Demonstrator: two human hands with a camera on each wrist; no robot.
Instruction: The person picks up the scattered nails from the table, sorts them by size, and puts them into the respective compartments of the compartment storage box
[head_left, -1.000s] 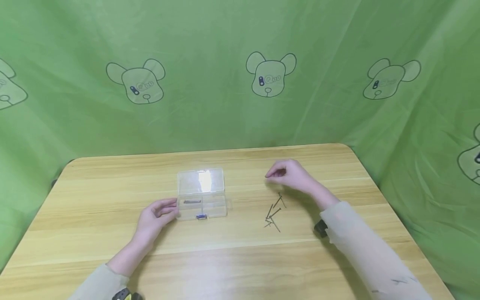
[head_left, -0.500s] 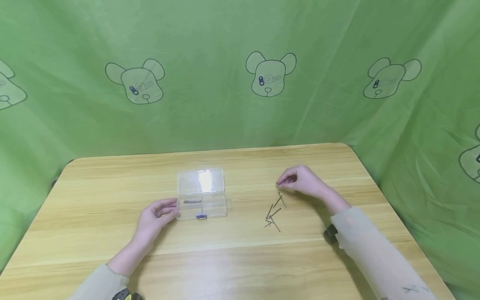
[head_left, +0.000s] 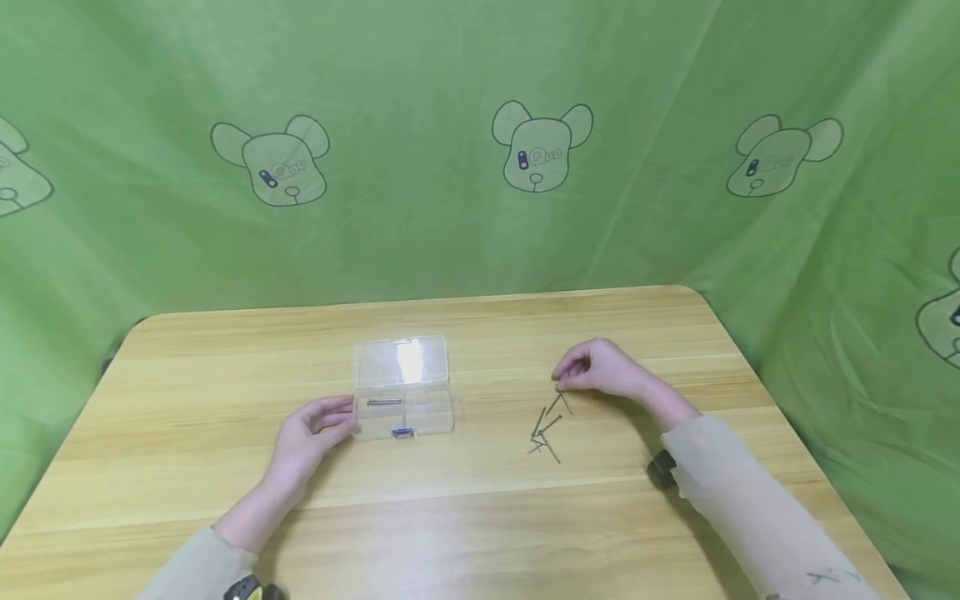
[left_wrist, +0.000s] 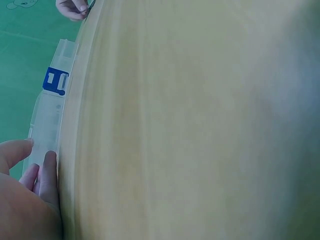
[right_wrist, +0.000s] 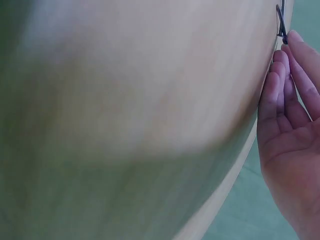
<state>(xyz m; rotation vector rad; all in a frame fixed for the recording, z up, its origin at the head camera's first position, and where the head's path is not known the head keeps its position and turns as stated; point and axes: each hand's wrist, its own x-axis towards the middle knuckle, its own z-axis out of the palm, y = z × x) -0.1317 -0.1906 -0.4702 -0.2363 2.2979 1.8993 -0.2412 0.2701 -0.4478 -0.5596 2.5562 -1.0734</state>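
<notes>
A clear plastic storage box (head_left: 428, 423) with a blue latch (head_left: 402, 432) lies with its lid raised back. Nails (head_left: 385, 402) rest in its left compartment. At the box's left end, my left hand (head_left: 303, 437) rests its thumb and extended fingers against the wall. To the right lies a loose group of several dark nails (head_left: 551, 424). My right hand (head_left: 602, 368) is at the far end of this group, thumb and forefinger pinching a nail (right_wrist: 281, 22) at its head. The other fingers of that hand are bent beside the table surface.
The wooden table (head_left: 450, 533) has a far edge right at the green curtain (head_left: 420, 242), which also closes in the right side. Between box and loose nails runs a strip of wood about as wide as the box.
My right hand has moved right and toward me, then lowered onto the head of the far nail. The left hand and the box have stayed in place.
</notes>
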